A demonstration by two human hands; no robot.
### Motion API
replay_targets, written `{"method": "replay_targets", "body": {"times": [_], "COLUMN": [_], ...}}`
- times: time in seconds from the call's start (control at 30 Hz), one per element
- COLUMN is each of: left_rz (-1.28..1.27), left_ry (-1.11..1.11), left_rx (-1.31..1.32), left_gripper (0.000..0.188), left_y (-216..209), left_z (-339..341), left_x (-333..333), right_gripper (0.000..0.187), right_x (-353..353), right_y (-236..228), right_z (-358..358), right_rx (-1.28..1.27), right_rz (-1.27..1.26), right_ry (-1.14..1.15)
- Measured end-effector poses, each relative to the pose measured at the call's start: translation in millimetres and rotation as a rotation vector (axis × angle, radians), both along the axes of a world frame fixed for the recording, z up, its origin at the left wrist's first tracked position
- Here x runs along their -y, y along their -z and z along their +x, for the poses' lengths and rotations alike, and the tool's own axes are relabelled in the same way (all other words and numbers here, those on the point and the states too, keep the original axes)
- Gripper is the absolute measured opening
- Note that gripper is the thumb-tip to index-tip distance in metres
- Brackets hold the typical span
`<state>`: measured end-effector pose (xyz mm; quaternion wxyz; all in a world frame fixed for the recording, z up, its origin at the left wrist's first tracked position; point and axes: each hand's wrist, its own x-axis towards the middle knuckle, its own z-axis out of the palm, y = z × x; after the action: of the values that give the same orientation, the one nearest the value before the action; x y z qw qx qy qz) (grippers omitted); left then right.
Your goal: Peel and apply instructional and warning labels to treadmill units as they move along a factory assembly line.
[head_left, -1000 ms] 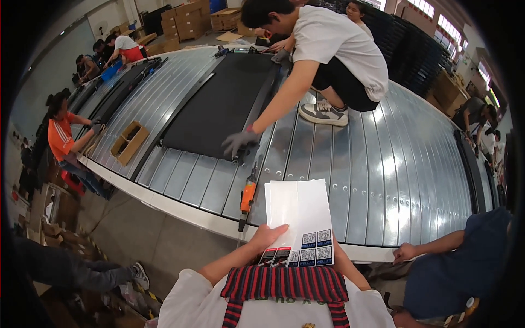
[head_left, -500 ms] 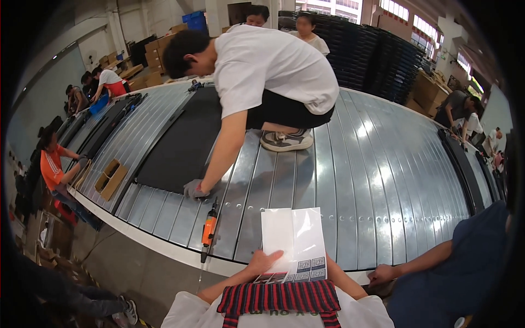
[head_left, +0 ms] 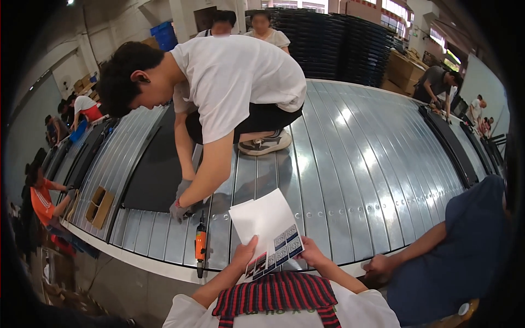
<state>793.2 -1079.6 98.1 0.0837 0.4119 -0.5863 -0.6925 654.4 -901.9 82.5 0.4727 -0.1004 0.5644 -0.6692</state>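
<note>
White printed sheets (head_left: 261, 217), with rows of square codes and a red-edged strip near the bottom, tilt up in front of my chest. My left hand (head_left: 244, 252) grips them at the lower left edge, thumb on top. At the lower right corner, my right hand (head_left: 313, 253) pinches the edge of the sheets. Some fingers of both hands are hidden behind or below the paper. Just left of my left hand, an orange and black power screwdriver (head_left: 200, 245) hangs upright by the conveyor's near edge.
A person in a white shirt (head_left: 246, 82) squats on the metal slat conveyor (head_left: 339, 180), gloved hands by a black panel (head_left: 150, 175). A co-worker's blue-clad arm (head_left: 410, 254) rests at my right. An open cardboard box (head_left: 99, 206) sits left; black stacks (head_left: 322, 44) stand behind.
The sheets have tilted and shifted left. My right hand has come into view at their right edge. The squatting person's hands are now both near the panel's front corner.
</note>
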Motion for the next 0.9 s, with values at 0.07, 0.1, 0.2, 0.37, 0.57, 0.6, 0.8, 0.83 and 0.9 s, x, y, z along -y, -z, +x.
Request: {"method": "replay_targets", "body": {"times": [0.07, 0.1, 0.2, 0.37, 0.57, 0.6, 0.8, 0.83, 0.9], "left_rz": [0.206, 0.226, 0.243, 0.27, -0.004, 0.061, 0.136, 0.141, 0.118], "left_ry": [-0.062, -0.007, 0.158, 0.403, 0.657, 0.696, 0.767, 0.78, 0.758], "left_rx": [-0.047, 0.021, 0.097, 0.021, 0.056, 0.077, 0.033, 0.01, -0.034], "left_gripper": [0.055, 0.053, 0.051, 0.056, 0.062, 0.06, 0.057, 0.056, 0.056], "left_y": [5, 7, 5, -18, -30, -27, -12, -10, -7], "left_z": [3, 4, 10, 6, 13, 13, 22, 23, 25], "left_x": [5, 6, 6, 3, 1, 8, 17, 17, 15], "right_gripper": [0.022, 0.022, 0.014, 0.012, 0.013, 0.014, 0.015, 0.015, 0.015], "right_x": [3, 6, 12, 25, 54, 58, 71, 73, 74], "right_y": [3, 4, 5, 2, -6, -7, -13, -14, -15], "right_z": [7, 8, 13, 23, 26, 28, 35, 35, 34], "right_rx": [-0.042, -0.037, -0.1, 0.105, 0.077, 0.076, 0.068, 0.068, 0.062], "right_rz": [0.128, 0.137, 0.024, -0.032, 0.011, 0.018, 0.035, 0.034, 0.028], "right_ry": [-0.031, -0.039, 0.125, 0.16, 0.116, 0.107, 0.082, 0.078, 0.064]}}
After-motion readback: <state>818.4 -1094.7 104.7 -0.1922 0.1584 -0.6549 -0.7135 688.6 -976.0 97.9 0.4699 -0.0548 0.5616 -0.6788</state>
